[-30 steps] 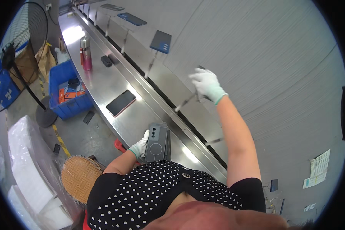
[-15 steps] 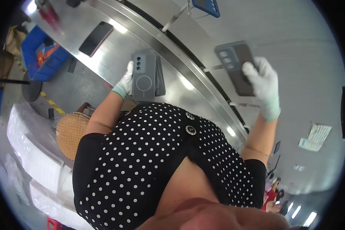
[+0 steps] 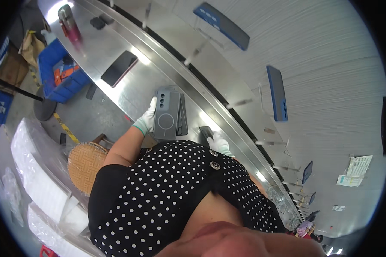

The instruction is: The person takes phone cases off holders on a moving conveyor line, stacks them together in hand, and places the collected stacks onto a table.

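Observation:
At the table's near edge, my white-gloved left hand (image 3: 149,115) grips the left side of a small stack of grey phone cases. The top phone case (image 3: 167,112) shows three camera holes and a pale ring. Other cases stick out beneath it on the right. To the right of the stack, my gloved right hand (image 3: 220,144) is low over the metal table, close to my body. Its fingers close on a dark phone case (image 3: 206,133), seen at a slant and partly hidden by the glove.
A dark phone (image 3: 119,68) lies on the metal table (image 3: 135,92), with a pink-and-grey bottle (image 3: 69,23) farther left. Blue phone cases (image 3: 277,93) stand out above the rail on clear holders. A blue bin (image 3: 58,73) and a woven stool (image 3: 87,165) are at the left.
My right hand has come down and left from beside the wall to the table, with the phone case in it. My left hand stays at the stack. The view has shifted.

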`<state>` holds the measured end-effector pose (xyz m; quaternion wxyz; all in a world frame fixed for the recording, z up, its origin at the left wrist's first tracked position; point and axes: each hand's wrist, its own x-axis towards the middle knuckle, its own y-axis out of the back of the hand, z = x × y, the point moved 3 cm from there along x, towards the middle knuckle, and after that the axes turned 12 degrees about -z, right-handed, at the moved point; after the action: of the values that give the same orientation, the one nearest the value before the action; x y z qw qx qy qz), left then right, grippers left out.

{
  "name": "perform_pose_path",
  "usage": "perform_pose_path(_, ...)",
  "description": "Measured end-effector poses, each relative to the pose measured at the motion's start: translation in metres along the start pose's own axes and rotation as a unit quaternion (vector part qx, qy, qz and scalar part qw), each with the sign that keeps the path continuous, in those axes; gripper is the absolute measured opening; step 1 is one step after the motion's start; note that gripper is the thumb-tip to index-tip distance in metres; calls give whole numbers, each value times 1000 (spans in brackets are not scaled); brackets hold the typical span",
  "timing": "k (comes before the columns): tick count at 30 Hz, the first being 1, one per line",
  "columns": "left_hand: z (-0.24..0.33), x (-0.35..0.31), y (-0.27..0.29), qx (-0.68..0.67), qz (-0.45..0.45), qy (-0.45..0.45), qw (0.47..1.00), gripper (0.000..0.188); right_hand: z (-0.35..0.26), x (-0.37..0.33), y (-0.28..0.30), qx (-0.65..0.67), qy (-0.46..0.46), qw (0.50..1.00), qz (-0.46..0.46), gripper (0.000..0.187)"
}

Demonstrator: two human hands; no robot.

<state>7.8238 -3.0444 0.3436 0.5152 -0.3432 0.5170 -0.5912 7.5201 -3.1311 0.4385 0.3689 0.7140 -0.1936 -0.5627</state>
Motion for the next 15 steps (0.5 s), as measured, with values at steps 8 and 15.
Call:
perform_pose_path(8, 1, 8, -6, 6, -19, 12, 1000, 91, -82, -3, 88, 416, 352, 835, 72, 37)
perform_pose_path(15, -7, 7, -7, 19, 0, 0, 1000, 92, -163, 8, 273, 742, 412, 516, 118, 25)
